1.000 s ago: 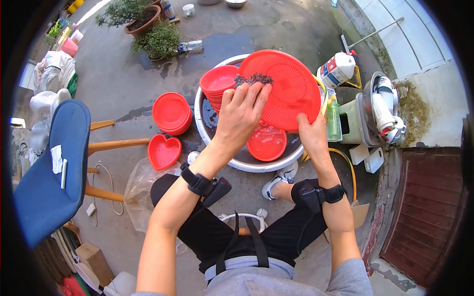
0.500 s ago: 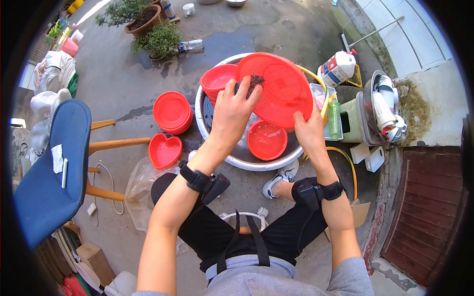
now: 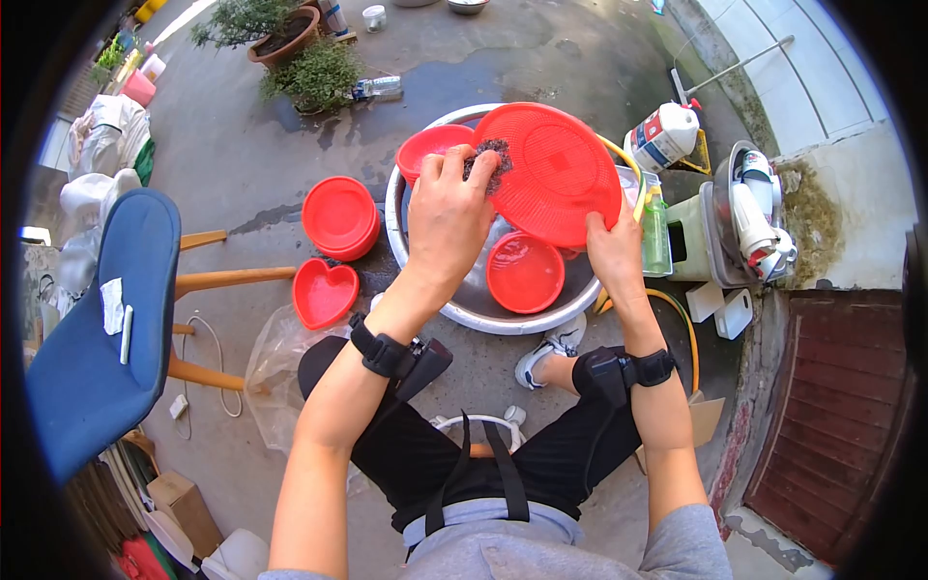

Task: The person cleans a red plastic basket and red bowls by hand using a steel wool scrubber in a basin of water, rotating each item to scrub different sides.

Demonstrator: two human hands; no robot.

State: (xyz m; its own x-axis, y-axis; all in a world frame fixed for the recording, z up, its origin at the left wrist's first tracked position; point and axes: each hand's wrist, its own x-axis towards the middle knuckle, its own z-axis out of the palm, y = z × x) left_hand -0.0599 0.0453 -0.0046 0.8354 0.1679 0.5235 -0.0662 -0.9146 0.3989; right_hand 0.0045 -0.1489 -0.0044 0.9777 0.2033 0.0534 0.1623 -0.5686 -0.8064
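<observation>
My left hand (image 3: 449, 213) is closed on a dark, wiry scrubber (image 3: 490, 166), which touches the left side of a red round plate (image 3: 553, 174). My right hand (image 3: 615, 249) grips that plate at its lower right rim and keeps it tilted above a wide metal basin (image 3: 454, 311). Inside the basin, a red round bowl (image 3: 525, 273) holds some water. More red bowls (image 3: 431, 145) are at the basin's upper left, partly behind my left hand.
Left of the basin are stacked red bowls (image 3: 340, 217) and a heart-shaped red bowl (image 3: 325, 293). A blue chair (image 3: 116, 319) stands farther left. On the right are a green bottle (image 3: 655, 232), a white jug (image 3: 663, 135) and a yellow hose (image 3: 688, 333).
The plate has shifted slightly right with my right hand. My left hand has turned a little, and the scrubber has moved slightly down on the plate's left side.
</observation>
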